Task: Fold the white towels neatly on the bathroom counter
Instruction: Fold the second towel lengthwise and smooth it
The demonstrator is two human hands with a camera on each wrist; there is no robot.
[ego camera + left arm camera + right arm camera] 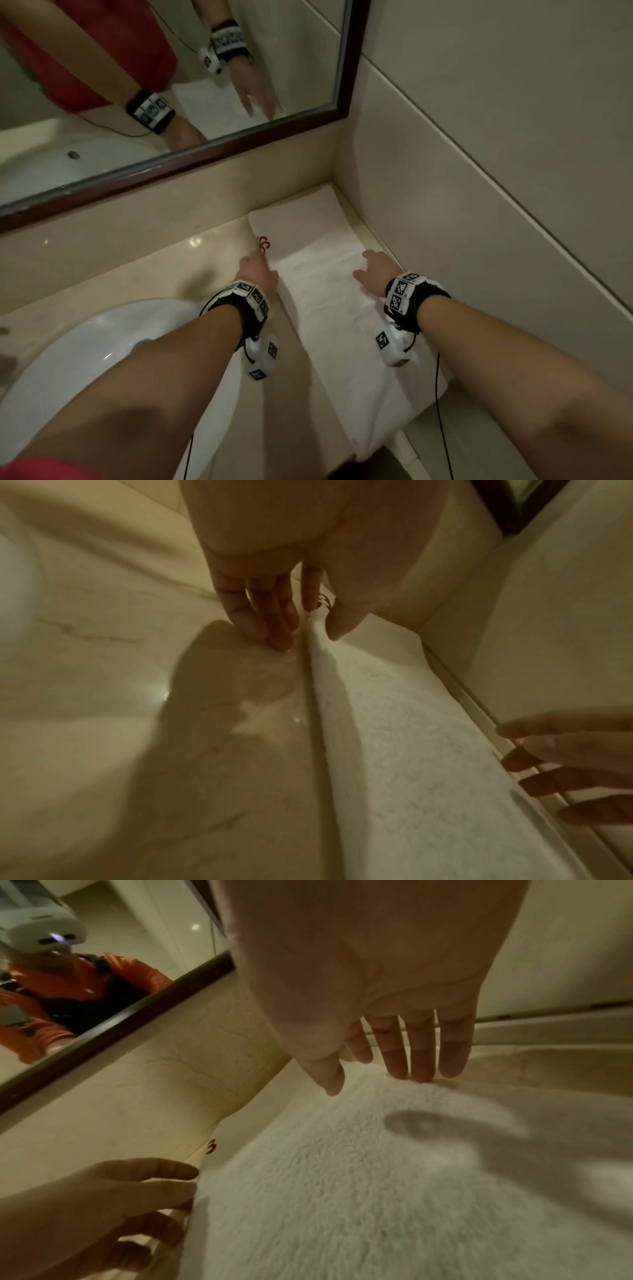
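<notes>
Along the right end of the bathroom counter, a long white towel lay stretched from the back corner to the front edge, where its near end drooped over. Its right side ran just beside the tiled side wall, and its far end nearly met the low backsplash under the dark-framed mirror, leaving little room on those two sides. The left hand rested at the towel's left edge near a small red embroidered mark, fingers straight and down, tips touching the counter beside the cloth, grasping nothing. The right hand lay with fingers extended on the towel's right part, also released. Bare polished counter stretched left of the towel toward the white sink basin, which took up the front left. Marker-covered bands wrapped both wrists, with cables trailing toward the person.
</notes>
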